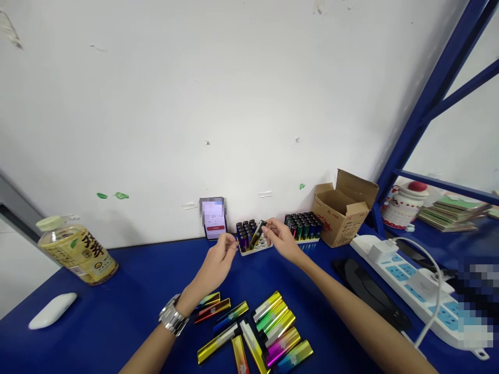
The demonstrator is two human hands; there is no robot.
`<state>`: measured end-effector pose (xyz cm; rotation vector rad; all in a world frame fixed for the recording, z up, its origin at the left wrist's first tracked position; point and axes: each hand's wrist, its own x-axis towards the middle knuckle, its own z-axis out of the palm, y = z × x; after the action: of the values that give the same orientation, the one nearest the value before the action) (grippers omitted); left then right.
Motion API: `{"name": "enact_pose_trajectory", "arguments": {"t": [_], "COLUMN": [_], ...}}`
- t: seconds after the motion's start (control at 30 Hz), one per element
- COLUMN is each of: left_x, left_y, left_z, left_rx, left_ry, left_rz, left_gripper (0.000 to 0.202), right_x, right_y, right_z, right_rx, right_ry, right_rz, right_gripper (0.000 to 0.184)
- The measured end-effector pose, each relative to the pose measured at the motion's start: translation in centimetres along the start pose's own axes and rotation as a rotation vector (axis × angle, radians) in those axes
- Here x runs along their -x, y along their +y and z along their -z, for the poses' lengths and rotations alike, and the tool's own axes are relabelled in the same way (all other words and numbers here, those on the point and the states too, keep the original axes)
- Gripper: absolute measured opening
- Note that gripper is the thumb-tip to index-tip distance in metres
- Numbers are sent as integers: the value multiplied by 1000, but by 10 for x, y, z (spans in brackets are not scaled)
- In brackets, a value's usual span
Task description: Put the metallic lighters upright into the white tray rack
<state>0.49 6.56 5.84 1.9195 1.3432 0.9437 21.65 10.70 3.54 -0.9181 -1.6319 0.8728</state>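
My right hand [281, 240] pinches a lighter [257, 234] with a yellow-gold, dark body, tilted over the white holed tray [255, 251]. Upright lighters with dark tops fill the left part of that tray; bare holes show on its right. My left hand [218, 262], a metal-banded watch on its wrist, is beside the tray's left end. Its fingers are curled together, and whatever they may hold is hidden. Below the hands, several shiny lighters [278, 345] in gold, green, magenta, red and blue lie loose on the blue table [156, 301].
A second filled lighter tray [304, 228] stands right, beside an open cardboard box [339, 221]. A lit phone [214, 221] leans on the wall. At left are a drink bottle [80, 252] and a white case [52, 310]. A power strip [417, 296] and black object [370, 293] lie right.
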Motion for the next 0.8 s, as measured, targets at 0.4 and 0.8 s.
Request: {"name": "enact_pose_trajectory", "arguments": {"t": [0.4, 0.8], "left_x": [64, 52], "left_y": [-24, -36], "left_z": [50, 22], "left_rx": [-366, -463], "left_ry": [-404, -310], "left_rz": [135, 71], "left_gripper": [37, 26], "right_x": [2, -9], "right_y": [33, 14], "right_z": [-1, 10], "right_rx": [328, 625], "right_ry": [-55, -175], "right_rz": [125, 129], "right_gripper": [15, 18]}}
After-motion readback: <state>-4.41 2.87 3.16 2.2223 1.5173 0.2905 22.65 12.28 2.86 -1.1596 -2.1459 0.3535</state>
